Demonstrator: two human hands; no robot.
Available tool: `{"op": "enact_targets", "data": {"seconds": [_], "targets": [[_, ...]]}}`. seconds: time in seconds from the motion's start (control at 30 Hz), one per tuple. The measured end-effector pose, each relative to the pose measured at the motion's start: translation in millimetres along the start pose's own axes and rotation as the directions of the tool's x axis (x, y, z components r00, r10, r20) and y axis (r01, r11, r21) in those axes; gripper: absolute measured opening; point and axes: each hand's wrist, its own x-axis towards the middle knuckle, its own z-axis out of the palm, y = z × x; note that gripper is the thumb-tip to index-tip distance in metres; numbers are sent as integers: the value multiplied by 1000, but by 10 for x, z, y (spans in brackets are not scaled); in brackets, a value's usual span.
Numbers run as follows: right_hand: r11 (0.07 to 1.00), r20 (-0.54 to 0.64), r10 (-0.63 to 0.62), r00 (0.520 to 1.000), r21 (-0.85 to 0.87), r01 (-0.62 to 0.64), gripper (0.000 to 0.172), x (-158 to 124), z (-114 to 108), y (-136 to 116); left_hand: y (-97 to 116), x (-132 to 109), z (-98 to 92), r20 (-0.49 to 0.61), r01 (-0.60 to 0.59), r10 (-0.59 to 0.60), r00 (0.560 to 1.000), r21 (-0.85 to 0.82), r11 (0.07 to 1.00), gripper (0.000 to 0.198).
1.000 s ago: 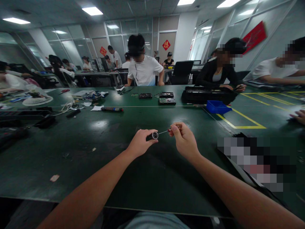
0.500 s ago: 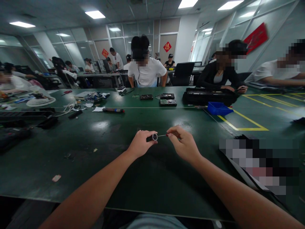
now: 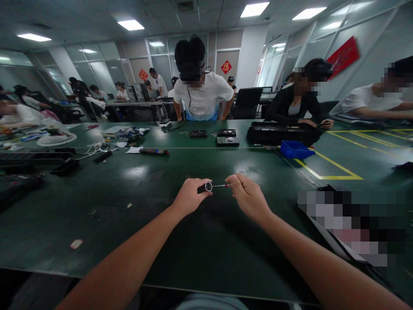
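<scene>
- Left hand [image 3: 190,197], at the centre of the frame: its fingers are closed around a black cylindrical part [image 3: 201,189], with the pale ring at one end facing the viewer.
- Right hand [image 3: 249,196], just right of centre: its fingers are curled around the handle of a screwdriver [image 3: 220,186], most of the handle hidden by the hand.
- The screwdriver's thin metal shaft runs left, nearly level, to the ringed end; whether its tip is inside the ring is too small to tell.
- Both hands are above the green desk [image 3: 200,254], the cylindrical part between left thumb and fingers.
- Upper middle of the frame: a hard drive [image 3: 227,141] lies nearest on the desk, with two dark drive-like units behind it.
- Right of these, a blue bin [image 3: 297,150] sits in front of a long black casing [image 3: 284,132].
- Left of centre, a dark rod-shaped tool [image 3: 155,151] lies beside white paper [image 3: 133,150].
- Across the desk, a person in a white shirt [image 3: 204,97] leans forward.
</scene>
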Motion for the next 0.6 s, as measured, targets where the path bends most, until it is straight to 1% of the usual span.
{"op": "enact_targets", "data": {"seconds": [0.03, 0.1, 0.23, 0.3, 0.43, 0.5, 0.6], "targets": [[1000, -2, 9, 1000, -6, -9, 37, -1, 1, 1, 8, 0, -6, 5, 3, -3, 1000, 1, 1000, 37], [1000, -8, 15, 1000, 8, -15, 33, -5, 9, 12, 28, 1, -23, 7, 15, -15, 1000, 2, 1000, 37], [997, -32, -10, 999, 76, 13, 28, -9, 31, 45, 50, 6, -41, -6, 28, -28, 1000, -2, 1000, 38], [995, -25, 1, 1000, 100, 2, 25, -3, 29, 45, 44, 5, -38, -11, 28, -28, 1000, -6, 1000, 38], [998, 7, 38, 999, 57, -38, 35, 12, 9, 29, 21, -3, -26, 4, 24, -24, 1000, -25, 999, 38], [997, -21, 32, 999, 68, -31, 30, 14, 10, 35, 11, -5, -24, 10, 19, -19, 1000, -35, 999, 38], [985, -70, 20, 997, 170, -8, 25, 16, 31, 57, 0, -5, -22, -7, 18, -18, 1000, -34, 999, 38]]}}
